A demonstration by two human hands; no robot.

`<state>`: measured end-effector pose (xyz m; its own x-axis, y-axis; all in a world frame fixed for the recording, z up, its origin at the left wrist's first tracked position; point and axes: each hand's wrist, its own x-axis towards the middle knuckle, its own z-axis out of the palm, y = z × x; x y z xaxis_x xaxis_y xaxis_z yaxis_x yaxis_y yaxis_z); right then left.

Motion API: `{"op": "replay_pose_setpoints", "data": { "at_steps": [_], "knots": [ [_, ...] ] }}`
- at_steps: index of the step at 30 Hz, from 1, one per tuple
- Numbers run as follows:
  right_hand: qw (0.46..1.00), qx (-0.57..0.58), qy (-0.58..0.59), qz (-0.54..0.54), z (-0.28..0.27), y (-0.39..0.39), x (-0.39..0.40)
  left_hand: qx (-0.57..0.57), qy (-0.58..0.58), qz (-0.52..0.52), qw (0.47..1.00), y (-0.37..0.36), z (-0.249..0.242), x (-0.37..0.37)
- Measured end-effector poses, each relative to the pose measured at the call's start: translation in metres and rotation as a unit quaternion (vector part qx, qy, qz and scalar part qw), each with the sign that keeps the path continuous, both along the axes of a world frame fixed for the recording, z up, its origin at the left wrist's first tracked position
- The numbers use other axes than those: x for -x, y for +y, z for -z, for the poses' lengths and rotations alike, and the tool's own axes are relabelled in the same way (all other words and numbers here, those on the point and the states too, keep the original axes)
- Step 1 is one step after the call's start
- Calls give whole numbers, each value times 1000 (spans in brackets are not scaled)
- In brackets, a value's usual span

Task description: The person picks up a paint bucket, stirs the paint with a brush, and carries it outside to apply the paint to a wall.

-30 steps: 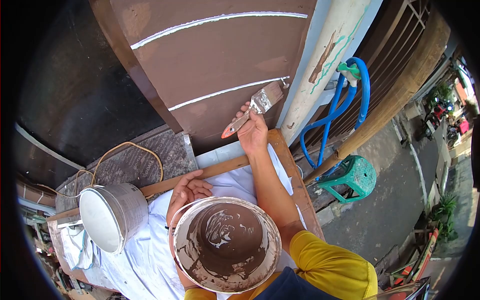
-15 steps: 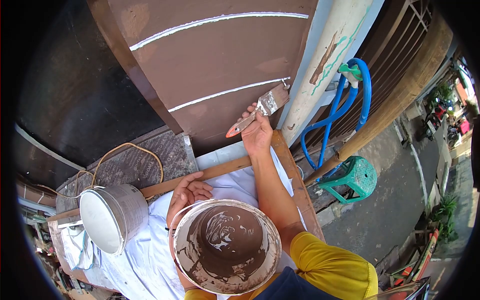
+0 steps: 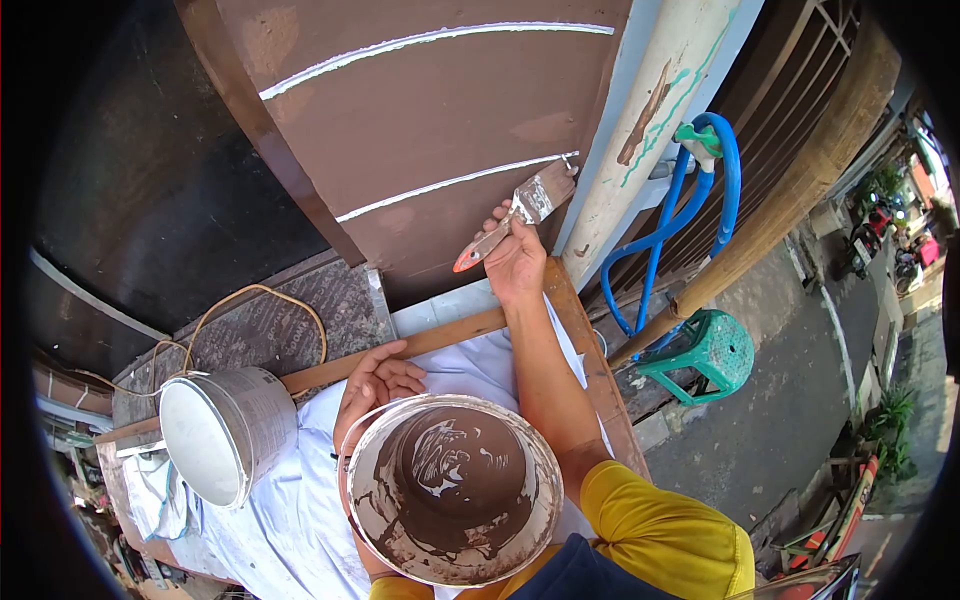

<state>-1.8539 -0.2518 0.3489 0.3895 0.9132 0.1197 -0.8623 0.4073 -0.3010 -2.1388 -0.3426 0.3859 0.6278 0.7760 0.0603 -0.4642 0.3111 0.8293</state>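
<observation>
Brushwork, it seems: right hand (image 3: 515, 272) pinches paintbrush (image 3: 538, 199) at brown wall (image 3: 450, 115) (left hand (image 3: 374, 386) loosely open), next stroke needing steadiness.

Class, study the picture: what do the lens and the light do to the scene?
Head view: the wide lens seems to bow the white lines; black borders round off the corners; the dark panel sits in shade; pale highlights glint on the brown paint; the far-right street is bright, its detail hard to read.

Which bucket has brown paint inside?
The bucket beside the left hand. Brown paint shows inside it; the other bucket, farther left, shows white on top.
</observation>
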Motion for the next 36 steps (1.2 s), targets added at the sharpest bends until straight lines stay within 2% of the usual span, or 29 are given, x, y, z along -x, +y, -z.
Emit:
{"op": "replay_pose_setpoints", "data": {
  "at_steps": [36],
  "knots": [
    [999,11,-11,-41,-3,-6,22,3,6,6,1000,-1,-3,1]
  ]
}}
